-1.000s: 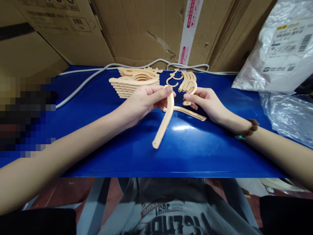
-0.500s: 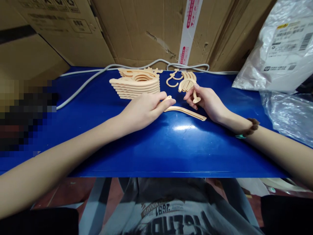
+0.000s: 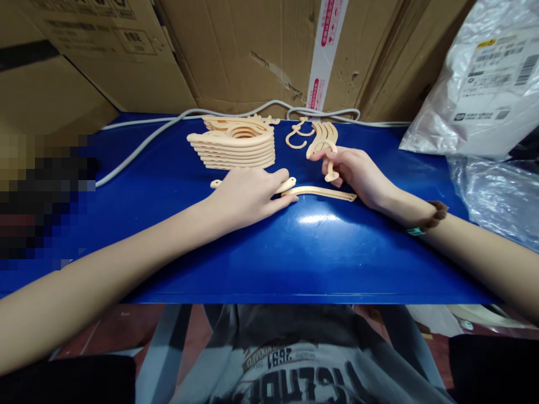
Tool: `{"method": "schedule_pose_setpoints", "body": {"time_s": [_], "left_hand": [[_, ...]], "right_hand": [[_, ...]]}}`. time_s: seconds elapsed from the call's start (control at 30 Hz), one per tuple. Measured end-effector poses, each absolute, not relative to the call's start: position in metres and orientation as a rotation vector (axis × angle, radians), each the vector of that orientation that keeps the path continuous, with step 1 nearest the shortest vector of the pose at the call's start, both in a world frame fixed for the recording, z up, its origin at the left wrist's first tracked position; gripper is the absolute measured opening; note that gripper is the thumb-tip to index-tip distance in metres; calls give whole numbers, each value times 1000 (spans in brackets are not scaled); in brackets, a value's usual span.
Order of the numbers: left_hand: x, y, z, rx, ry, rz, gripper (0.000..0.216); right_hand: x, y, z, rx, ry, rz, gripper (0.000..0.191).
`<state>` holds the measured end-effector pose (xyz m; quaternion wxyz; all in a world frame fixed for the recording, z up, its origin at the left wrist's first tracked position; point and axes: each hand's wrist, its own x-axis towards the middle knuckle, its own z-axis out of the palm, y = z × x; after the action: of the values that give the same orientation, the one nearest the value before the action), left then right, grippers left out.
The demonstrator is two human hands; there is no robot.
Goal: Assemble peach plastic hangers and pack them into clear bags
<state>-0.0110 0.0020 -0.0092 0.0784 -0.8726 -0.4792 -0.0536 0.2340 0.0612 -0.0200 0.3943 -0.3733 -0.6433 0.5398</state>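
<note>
My left hand (image 3: 248,193) lies palm down on a peach plastic hanger arm (image 3: 287,184) that rests flat on the blue table (image 3: 261,258); its fingers curl over the piece. A second hanger arm (image 3: 322,193) lies just right of it. My right hand (image 3: 351,171) pinches a small peach hook piece (image 3: 329,168) upright above that arm. Behind stand a stack of assembled peach hangers (image 3: 233,147), a loose hook (image 3: 295,137) and a small pile of curved hook pieces (image 3: 324,134).
Cardboard boxes (image 3: 252,50) wall the back of the table. A grey cable (image 3: 143,143) runs along the rear edge. Plastic bags (image 3: 484,90) sit at the right. A blurred patch covers the left side.
My left hand has lowered the hanger arm from a raised, hanging hold down flat onto the table. My right hand has turned the hook piece and shifted slightly back.
</note>
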Motion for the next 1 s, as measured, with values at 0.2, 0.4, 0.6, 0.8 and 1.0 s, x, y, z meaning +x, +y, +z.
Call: {"method": "schedule_pose_setpoints", "body": {"time_s": [0.2, 0.4, 0.6, 0.8, 1.0], "left_hand": [[-11, 2, -12, -2714, -1461, -385, 43], [-11, 2, -11, -2736, -1430, -426, 27], [-13, 3, -14, -2816, -1317, -567, 33], [-13, 3, -16, -2845, -1248, -623, 34], [-13, 6, -19, -2854, -1224, -612, 39]], "right_hand": [[234, 59, -19, -954, -1537, 1440, 34], [235, 58, -19, -966, -1521, 1404, 52], [239, 64, -25, -959, -1478, 1389, 92], [241, 64, -23, -934, -1464, 1414, 97], [241, 63, -22, -902, -1523, 1420, 93]]}}
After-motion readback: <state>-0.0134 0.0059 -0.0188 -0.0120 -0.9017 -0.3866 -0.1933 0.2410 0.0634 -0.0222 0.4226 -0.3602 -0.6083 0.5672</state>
